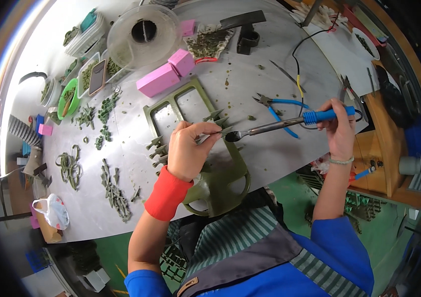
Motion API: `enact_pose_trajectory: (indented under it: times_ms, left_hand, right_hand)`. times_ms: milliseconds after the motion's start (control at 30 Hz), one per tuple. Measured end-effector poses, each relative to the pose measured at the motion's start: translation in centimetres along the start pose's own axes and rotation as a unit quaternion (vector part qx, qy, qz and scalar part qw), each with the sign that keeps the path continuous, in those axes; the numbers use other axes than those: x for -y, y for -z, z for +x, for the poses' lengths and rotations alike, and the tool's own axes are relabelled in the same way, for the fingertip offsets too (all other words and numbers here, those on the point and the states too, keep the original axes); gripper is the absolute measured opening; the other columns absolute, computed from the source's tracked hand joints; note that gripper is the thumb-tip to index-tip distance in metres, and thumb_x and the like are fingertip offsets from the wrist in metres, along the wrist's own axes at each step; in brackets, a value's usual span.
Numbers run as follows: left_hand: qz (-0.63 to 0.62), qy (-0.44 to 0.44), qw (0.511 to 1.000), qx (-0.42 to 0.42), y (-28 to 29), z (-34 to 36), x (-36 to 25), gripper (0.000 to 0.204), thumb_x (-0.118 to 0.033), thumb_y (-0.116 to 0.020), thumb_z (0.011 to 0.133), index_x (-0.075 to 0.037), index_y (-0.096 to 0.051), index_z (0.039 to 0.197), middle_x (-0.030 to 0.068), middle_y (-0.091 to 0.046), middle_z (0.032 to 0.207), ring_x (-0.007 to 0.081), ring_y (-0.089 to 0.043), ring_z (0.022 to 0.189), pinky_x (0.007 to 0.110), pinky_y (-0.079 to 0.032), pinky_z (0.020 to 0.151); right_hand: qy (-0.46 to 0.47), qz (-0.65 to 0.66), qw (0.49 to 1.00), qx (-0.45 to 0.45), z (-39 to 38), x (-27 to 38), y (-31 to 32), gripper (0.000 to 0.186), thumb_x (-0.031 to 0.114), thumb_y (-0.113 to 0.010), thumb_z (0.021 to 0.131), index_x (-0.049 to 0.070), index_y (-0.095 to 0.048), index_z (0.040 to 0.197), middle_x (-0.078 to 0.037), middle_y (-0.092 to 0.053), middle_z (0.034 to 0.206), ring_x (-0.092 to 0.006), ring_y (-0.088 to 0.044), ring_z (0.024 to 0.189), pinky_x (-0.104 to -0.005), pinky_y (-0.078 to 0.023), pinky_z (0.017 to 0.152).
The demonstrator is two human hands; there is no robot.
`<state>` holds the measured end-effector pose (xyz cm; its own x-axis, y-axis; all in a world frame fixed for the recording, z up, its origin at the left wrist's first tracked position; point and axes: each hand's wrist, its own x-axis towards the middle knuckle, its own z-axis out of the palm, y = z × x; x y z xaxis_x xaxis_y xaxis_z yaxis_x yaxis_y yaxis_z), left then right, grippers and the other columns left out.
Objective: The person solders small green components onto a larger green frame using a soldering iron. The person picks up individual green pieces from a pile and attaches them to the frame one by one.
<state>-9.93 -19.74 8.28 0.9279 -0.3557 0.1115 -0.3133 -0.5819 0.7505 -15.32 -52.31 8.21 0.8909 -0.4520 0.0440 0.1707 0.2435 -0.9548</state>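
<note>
My right hand (339,123) is closed round the blue handle of a soldering iron (275,126) with a broad, dark, spoon-like tip. That tip meets the edge of an olive-green frame (235,171), which looks like wax and lies on the table with two openings and a curved near end. Beside the tip, my left hand (190,148), with a red band at the wrist, pinches a small green pointed piece (224,130) against the frame's right bar. Similar green spikes (157,148) stick out along the left bar, partly behind my left hand.
Blue-handled pliers (282,106) lie right of the frame, under the iron. Pink blocks (158,80) and a round clear lid (121,39) are at the back. Loose green pieces (114,190) lie left, near a green bowl (68,99). The iron's black cable (295,57) crosses the right side.
</note>
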Motion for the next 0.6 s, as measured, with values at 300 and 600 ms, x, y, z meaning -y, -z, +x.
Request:
enact_pose_trajectory:
  times_ms: [300, 600]
  left_hand:
    - [0.042, 0.019, 0.999, 0.018, -1.2, 1.3, 0.7, 0.018, -0.01, -0.074, 0.076, -0.012, -0.076, 0.094, 0.0031, -0.068, 0.076, 0.0177, -0.047, 0.072, 0.03, -0.046, 0.069]
    - [0.016, -0.066, 0.998, -0.01, 0.5, 1.3, 1.5, 0.017, -0.015, -0.073, 0.08, -0.008, -0.073, 0.096, 0.0081, -0.069, 0.082, 0.0193, -0.057, 0.072, 0.031, -0.047, 0.07]
  right_hand:
    - [-0.02, 0.016, 1.0, 0.007, 0.4, -0.8, -1.4, 0.023, 0.021, -0.061, 0.093, 0.0, -0.065, 0.084, -0.008, -0.064, 0.073, -0.015, -0.06, 0.053, -0.0252, -0.049, 0.048]
    - [-0.026, -0.012, 0.996, -0.087, 0.2, 1.0, 3.6, 0.023, 0.028, -0.06, 0.093, 0.005, -0.065, 0.088, -0.002, -0.061, 0.077, -0.0098, -0.057, 0.062, -0.0217, -0.042, 0.046]
